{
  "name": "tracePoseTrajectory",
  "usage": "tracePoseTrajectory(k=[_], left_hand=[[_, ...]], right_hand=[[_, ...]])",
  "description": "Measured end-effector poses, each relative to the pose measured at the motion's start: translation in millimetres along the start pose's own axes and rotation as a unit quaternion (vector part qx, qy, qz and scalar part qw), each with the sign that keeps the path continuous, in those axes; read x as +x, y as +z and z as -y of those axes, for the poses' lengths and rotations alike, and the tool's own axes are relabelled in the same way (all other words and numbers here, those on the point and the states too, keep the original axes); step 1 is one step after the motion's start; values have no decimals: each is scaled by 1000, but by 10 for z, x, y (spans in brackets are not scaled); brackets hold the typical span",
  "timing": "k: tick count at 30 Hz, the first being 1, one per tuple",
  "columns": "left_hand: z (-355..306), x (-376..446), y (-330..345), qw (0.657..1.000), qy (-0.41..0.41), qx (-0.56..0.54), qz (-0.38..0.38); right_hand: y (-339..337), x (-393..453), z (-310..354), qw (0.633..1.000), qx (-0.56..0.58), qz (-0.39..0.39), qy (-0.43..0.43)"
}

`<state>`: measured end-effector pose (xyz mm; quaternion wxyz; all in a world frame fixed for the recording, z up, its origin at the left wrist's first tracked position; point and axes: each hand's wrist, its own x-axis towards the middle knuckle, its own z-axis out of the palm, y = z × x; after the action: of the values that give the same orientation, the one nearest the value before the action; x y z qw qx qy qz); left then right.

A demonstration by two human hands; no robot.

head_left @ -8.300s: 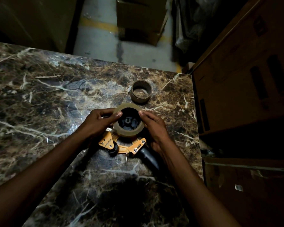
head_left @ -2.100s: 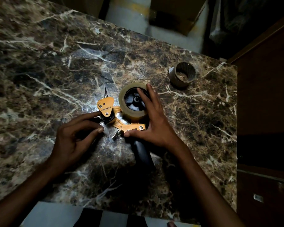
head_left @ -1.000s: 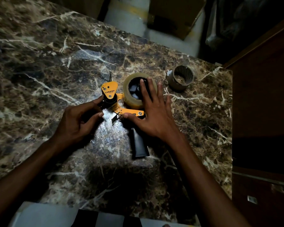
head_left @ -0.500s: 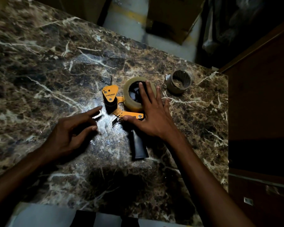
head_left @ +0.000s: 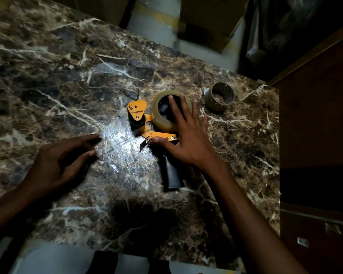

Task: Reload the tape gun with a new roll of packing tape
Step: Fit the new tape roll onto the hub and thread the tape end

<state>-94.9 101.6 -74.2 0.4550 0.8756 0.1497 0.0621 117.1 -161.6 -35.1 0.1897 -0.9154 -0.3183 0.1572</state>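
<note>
The room is lying mostly in darkness, and the far part of the frame is blurred, so the cardboard boxes [head_left: 204,22] on the pale floor [head_left: 156,28] are hard to make out. The right side is almost black; only a wooden edge is showing there. The hub inside the tape roll [head_left: 171,109] is being hidden partly by the right hand [head_left: 186,139]. This hand is lying flat, with straight spread fingers pressing on the roll and the thumb touching the orange frame of the tape gun [head_left: 147,127]. The gun is lying on its side near the middle of the marble bench [head_left: 67,76], its black handle pointing toward the person. The left hand [head_left: 57,165] is hovering well apart from the gun (fingers loosely bent, holding nothing). An empty core [head_left: 219,96] is standing near the far right corner. A bright glare is shining on the bench between the hands.
</note>
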Motion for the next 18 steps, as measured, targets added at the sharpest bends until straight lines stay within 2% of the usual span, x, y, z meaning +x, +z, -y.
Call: tracePoseTrajectory(k=[2, 4, 9, 15, 18], left_hand=[[-61, 45, -28, 999, -9, -43, -12], [-30, 55, 9, 999, -24, -34, -16], [74, 65, 8, 997, -27, -67, -16], [-11, 190, -38, 999, -25, -1, -39], [-17, 244, -47, 998, -42, 51, -26]], right_hand=[[-7, 6, 11, 999, -7, -16, -29], [0, 22, 26, 999, -12, -18, -49], [26, 125, 98, 994, -56, 22, -88], [35, 218, 168, 986, -98, 29, -131], [61, 227, 199, 985, -98, 31, -136]])
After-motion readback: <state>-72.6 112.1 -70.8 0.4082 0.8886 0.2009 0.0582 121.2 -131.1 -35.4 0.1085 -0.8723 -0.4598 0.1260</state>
